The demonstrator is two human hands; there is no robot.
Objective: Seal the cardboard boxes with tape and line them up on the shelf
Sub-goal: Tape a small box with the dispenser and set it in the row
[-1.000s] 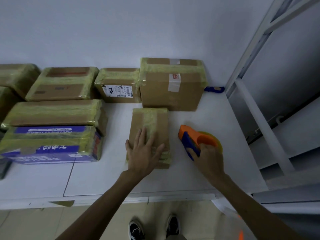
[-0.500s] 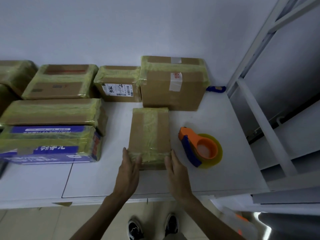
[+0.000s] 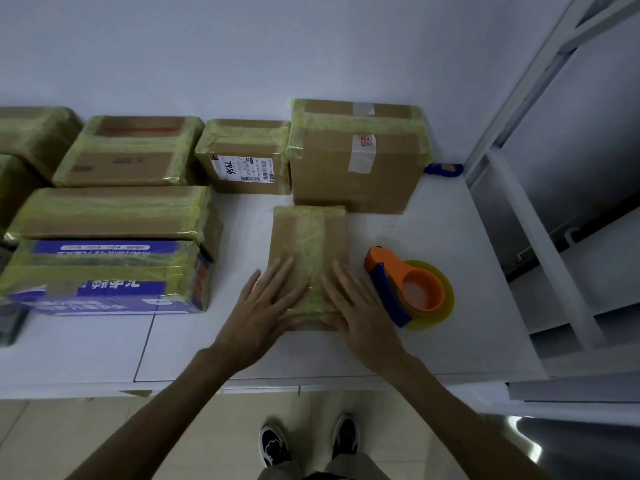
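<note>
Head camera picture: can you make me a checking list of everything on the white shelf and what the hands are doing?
Surface: white shelf, seam lines across it.
Job's things: small box, yellowish tape along its top; tape dispenser lying right of it, not touching; taped boxes lined behind and left, including large box, labelled box and blue printed box.
Clutter: blue object behind the large box; dark object at the left edge; cannot tell what they are.
Grips: left hand and right hand lie flat on the small box's near end, fingers straight.
Cables: nothing seen.
Surroundings: white wall, metal frame on the right, shoes on a tiled floor.
</note>
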